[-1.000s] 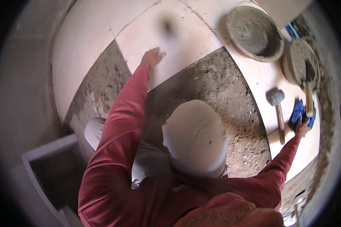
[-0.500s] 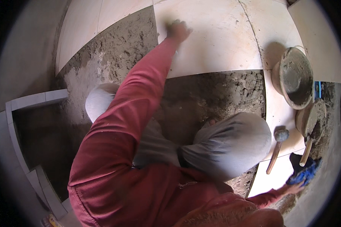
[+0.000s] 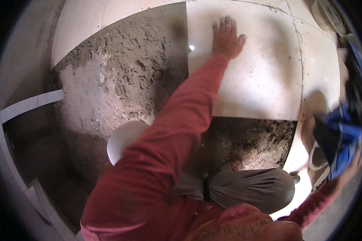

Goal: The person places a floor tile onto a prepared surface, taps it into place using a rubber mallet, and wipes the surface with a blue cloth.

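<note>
My left hand [image 3: 228, 40] lies palm down on a large cream floor tile [image 3: 261, 84], its fingers stretched out and slightly spread. The tile's left edge borders a bed of rough grey mortar [image 3: 136, 52]. At the far right my right hand [image 3: 352, 164] grips a bunched blue and black cloth [image 3: 346, 128], held up over the mortar-smeared basin [image 3: 317, 157]. The cloth hides much of that basin. Part of my right hand is dim near the picture's rim.
Dark, uneven ground [image 3: 253, 140] lies between the tile and my bent knee. A second bucket-like vessel [image 3: 328, 18] stands at the top right. On the left is a sunken dark recess [image 3: 40, 148] with a tiled raised border [image 3: 28, 105]. A mallet head [image 3: 296, 178] shows beside my knee.
The view has shifted, so the tile appears lower and further right. My left hand, blurred before, now rests flat on the tile. My right hand has raised the cloth forward.
</note>
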`<control>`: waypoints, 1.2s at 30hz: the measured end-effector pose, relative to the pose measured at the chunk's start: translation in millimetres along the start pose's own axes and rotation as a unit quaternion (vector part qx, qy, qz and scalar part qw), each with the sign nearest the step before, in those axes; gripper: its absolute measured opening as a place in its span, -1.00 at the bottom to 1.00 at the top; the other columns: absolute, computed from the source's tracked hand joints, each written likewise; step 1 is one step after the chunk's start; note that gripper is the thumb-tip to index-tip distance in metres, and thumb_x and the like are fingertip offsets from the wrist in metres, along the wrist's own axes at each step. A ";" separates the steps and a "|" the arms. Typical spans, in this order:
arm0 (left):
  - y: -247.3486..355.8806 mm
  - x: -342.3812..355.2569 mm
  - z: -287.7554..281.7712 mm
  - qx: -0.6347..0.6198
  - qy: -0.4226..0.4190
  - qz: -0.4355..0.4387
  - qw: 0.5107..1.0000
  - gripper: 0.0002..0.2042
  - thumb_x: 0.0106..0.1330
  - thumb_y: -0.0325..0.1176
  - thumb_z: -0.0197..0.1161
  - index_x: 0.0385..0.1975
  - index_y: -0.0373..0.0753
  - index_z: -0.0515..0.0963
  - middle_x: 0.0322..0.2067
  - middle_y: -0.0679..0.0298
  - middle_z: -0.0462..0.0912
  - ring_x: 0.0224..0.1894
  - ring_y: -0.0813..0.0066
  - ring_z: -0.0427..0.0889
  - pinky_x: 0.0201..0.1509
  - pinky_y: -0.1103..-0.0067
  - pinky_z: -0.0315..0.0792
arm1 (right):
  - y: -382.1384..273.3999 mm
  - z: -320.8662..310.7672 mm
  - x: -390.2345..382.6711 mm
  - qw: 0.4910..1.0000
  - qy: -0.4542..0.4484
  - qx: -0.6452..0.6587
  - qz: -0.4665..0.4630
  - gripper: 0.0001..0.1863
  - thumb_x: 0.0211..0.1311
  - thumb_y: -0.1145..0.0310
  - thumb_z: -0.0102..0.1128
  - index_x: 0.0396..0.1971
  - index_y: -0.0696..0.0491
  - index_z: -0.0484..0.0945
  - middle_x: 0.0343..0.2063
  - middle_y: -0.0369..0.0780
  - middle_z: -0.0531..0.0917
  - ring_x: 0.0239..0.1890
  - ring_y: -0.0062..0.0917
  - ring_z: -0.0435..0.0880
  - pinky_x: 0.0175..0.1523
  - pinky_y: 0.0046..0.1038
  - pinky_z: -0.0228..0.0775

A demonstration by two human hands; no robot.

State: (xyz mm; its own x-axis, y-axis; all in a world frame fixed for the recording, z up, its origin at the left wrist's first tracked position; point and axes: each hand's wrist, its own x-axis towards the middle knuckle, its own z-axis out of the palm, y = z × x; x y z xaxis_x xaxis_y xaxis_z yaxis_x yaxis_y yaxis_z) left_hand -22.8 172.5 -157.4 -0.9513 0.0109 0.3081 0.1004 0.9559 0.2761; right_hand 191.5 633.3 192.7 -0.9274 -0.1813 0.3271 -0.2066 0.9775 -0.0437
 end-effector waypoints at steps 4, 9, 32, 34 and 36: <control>2.7 -0.3 -18.9 0.001 -0.021 -0.002 1.000 -0.24 0.48 0.16 -0.01 0.48 -0.33 0.17 0.51 -0.02 0.16 0.58 0.00 0.01 0.61 0.00 -0.23 | -146.7 183.6 177.8 0.906 -0.016 0.417 0.068 -0.51 0.48 0.17 0.10 0.30 0.08 0.52 0.31 -0.09 0.49 0.29 -0.38 0.52 0.41 -0.32 0.28; 7.2 8.1 -28.7 -0.103 -0.144 -0.070 0.982 -0.28 0.44 0.06 0.10 0.44 -0.35 0.23 0.48 -0.04 0.19 0.59 0.00 0.00 0.63 0.05 -0.21 | -327.0 315.3 322.6 0.851 0.140 0.491 -0.124 -0.68 0.23 0.24 0.34 -0.12 0.12 0.60 -0.24 -0.15 0.69 -0.14 -0.39 0.68 0.01 -0.34 0.53; 16.0 15.7 -25.5 0.016 -0.068 -0.024 0.997 -0.24 0.41 0.05 0.14 0.47 -0.33 0.16 0.50 -0.02 0.15 0.57 0.02 0.06 0.61 0.04 -0.16 | -92.4 474.5 377.8 0.979 -0.024 -0.081 0.185 -0.60 0.27 0.09 0.27 0.07 -0.14 0.55 0.09 -0.04 0.48 0.00 -0.10 0.66 0.08 -0.01 0.53; 15.8 16.4 -26.5 0.020 -0.075 -0.025 0.997 -0.23 0.41 0.06 0.14 0.47 -0.33 0.16 0.50 -0.02 0.14 0.57 0.03 0.06 0.61 0.03 -0.14 | -56.1 446.3 373.0 0.983 -0.035 -0.080 0.163 -0.60 0.23 0.12 0.21 0.04 -0.06 0.58 0.03 0.12 0.54 -0.05 0.05 0.69 0.03 0.07 0.54; 15.8 17.0 -26.2 0.022 -0.075 -0.026 0.997 -0.23 0.40 0.06 0.15 0.48 -0.33 0.15 0.50 -0.02 0.14 0.57 0.03 0.07 0.61 0.03 -0.12 | -28.0 407.5 376.7 0.962 -0.060 -0.125 0.235 -0.52 0.16 0.14 0.18 0.03 0.08 0.64 0.00 0.17 0.63 -0.03 0.10 0.70 0.06 0.08 0.53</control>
State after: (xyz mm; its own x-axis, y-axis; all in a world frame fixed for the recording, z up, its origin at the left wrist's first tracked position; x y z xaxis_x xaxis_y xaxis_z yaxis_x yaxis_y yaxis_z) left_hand -29.7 180.0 -124.0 -0.9880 0.0013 0.1546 0.0398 0.9684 0.2461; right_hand -279.1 493.6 -67.5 -0.9323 0.2904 0.2155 0.3118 0.9474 0.0725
